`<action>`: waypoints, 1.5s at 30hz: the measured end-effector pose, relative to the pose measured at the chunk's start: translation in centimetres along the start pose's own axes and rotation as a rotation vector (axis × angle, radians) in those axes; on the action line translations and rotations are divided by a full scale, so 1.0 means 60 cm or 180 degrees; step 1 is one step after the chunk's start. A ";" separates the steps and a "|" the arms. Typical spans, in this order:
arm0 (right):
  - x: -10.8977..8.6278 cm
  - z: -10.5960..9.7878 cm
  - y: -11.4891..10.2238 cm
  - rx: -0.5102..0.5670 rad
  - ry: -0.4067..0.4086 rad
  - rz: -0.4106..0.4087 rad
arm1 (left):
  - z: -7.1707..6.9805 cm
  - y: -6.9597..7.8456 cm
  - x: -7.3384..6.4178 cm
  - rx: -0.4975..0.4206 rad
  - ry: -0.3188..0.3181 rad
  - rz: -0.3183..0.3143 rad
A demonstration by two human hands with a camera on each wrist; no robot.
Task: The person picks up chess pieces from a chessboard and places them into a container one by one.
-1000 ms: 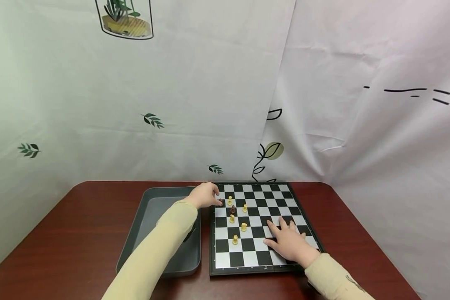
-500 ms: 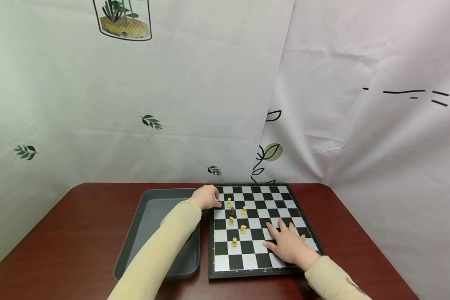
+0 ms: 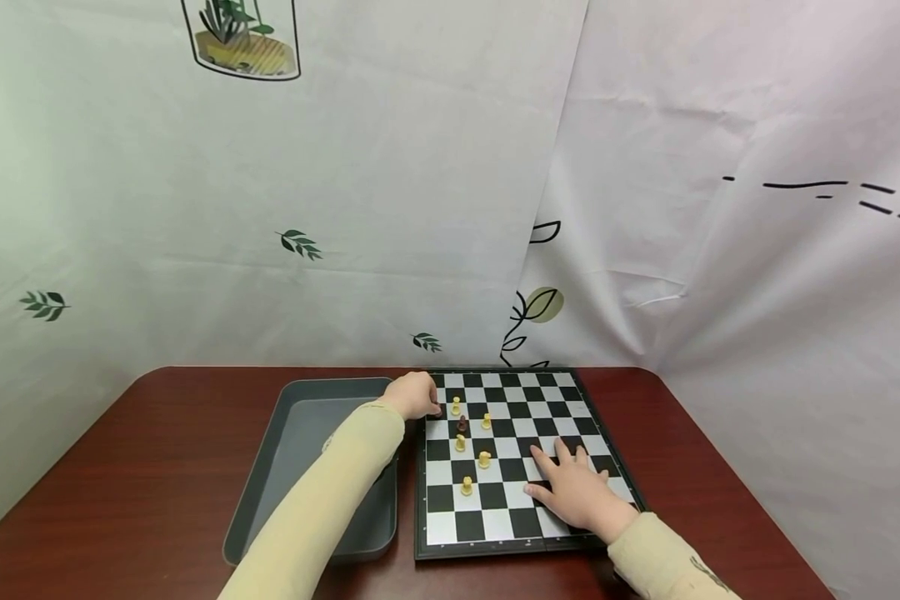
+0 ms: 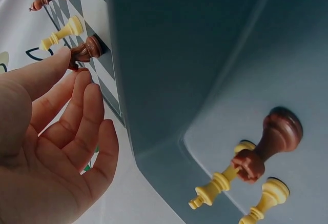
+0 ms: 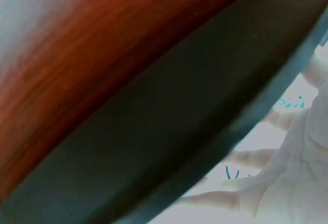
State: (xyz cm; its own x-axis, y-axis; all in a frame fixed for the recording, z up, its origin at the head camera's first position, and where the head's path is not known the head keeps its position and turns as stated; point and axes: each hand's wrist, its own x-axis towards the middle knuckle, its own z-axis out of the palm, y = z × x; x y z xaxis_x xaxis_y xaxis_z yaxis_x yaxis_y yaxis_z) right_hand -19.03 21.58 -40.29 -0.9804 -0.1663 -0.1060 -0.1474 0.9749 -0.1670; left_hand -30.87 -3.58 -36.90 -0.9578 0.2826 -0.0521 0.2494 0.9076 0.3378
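In the head view, my left hand reaches over the tray to the near-left side of the chessboard. In the left wrist view, its thumb and index fingertip pinch the top of a brown chess knight, whose base is at a board square. Beside the knight stands a yellow chess piece. Another brown piece and several yellow pieces stand on the left part of the board. My right hand rests on the board's front right squares, fingers spread, holding nothing.
A dark grey tray lies left of the board, partly hidden by the left sleeve. In it are a brown rook and yellow pieces. The reddish-brown table ends at a printed white cloth.
The left hand stays at the same board edge, its fingertips at the brown knight. The right hand keeps its place. The view has shifted slightly.
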 end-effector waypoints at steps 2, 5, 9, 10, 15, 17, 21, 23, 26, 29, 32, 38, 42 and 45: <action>0.001 0.001 0.000 -0.0004 0.0002 -0.0011 | 0.001 -0.001 0.001 -0.0003 0.0008 0.0003; 0.001 0.002 0.000 -0.0005 -0.0001 -0.0005 | 0.004 -0.002 0.002 0.0006 0.0016 0.0011; 0.002 0.003 0.000 0.0001 -0.0017 0.0006 | 0.006 -0.004 0.006 -0.0034 -0.0004 -0.0012; 0.002 0.003 0.001 0.0003 -0.0018 0.0003 | 0.006 -0.005 0.007 -0.0046 -0.0010 -0.0014; 0.003 0.004 0.003 -0.0003 -0.0020 0.0017 | 0.009 -0.007 0.010 -0.0086 -0.0036 0.0023; 0.003 0.005 0.003 0.0000 -0.0022 0.0023 | 0.008 -0.007 0.009 -0.0090 -0.0036 0.0037; 0.002 0.005 0.003 0.0015 -0.0033 0.0029 | 0.007 -0.005 0.005 -0.0095 -0.0025 0.0022; 0.003 0.005 0.003 0.0022 -0.0026 0.0016 | 0.007 -0.004 0.001 -0.0077 0.0006 0.0044; 0.003 0.004 0.002 0.0014 -0.0012 0.0017 | 0.006 -0.004 -0.002 -0.0036 0.0045 0.0080; 0.003 0.004 0.001 0.0001 -0.0009 0.0012 | 0.006 -0.005 -0.004 -0.0052 0.0072 0.0097; 0.003 0.004 0.001 0.0008 -0.0016 0.0003 | 0.006 -0.007 -0.005 -0.0081 0.0095 0.0099; 0.003 0.002 0.000 0.0030 -0.0009 0.0009 | 0.001 -0.007 -0.008 -0.0132 0.0137 0.0105; 0.003 0.003 0.000 0.0036 -0.0025 0.0016 | 0.000 -0.008 -0.007 -0.0231 0.0118 0.0128; 0.004 0.002 0.002 0.0024 -0.0038 0.0009 | -0.001 -0.010 -0.006 -0.0282 0.0122 0.0207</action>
State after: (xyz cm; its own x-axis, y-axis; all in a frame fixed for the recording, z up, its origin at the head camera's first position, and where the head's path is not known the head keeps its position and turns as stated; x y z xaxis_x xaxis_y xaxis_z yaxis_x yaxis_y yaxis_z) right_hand -19.23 21.63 -40.46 -0.9791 -0.1654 -0.1182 -0.1435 0.9742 -0.1741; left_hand -30.69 -4.24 -37.03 -0.9452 0.3263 0.0082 0.2992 0.8562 0.4212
